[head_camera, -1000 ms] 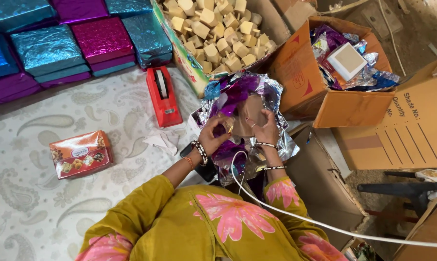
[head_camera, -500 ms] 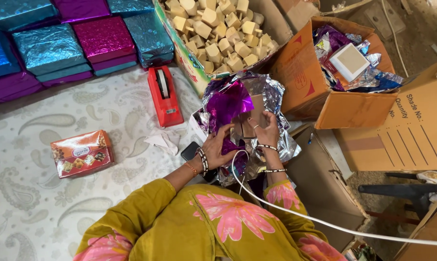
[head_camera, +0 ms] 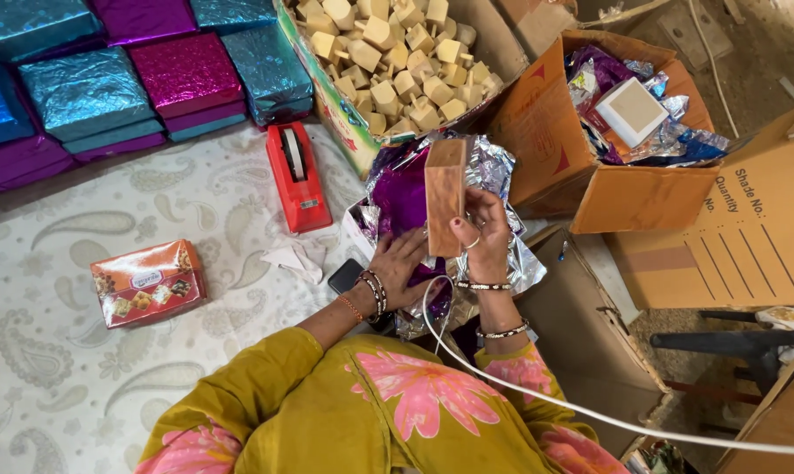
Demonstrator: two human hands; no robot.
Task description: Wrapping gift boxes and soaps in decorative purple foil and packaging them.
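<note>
The right hand (head_camera: 483,239) holds a flat wooden box (head_camera: 446,193) upright on its edge, fingers clamped around its lower end, above a pile of crinkled foil sheets (head_camera: 494,171). The left hand (head_camera: 400,263) lies flat and open on the purple foil sheet (head_camera: 403,195) at the top of that pile, fingers spread, pressing it down and gripping nothing. The box touches only the right hand's grip; its lower end stands just over the purple sheet.

By the look of it, the step in hand is setting the box onto the sheet for wrapping. The sheet is smoothed and the box is lifted but not yet laid down. The next move calls for tipping the box flat onto the middle of the purple foil, while the left hand keeps the sheet from sliding, so that enough foil is left on every side to fold over.

Around the hands: a red tape dispenser (head_camera: 296,175) lies on the patterned floor cloth (head_camera: 81,377) just to the left of the foil pile, and a dark phone (head_camera: 345,275) sits beside the left wrist. Beyond them stand stacked boxes already wrapped in blue and magenta foil (head_camera: 116,88), and a carton of small wooden blocks (head_camera: 397,61). An orange printed packet (head_camera: 147,283) lies well apart.
</note>
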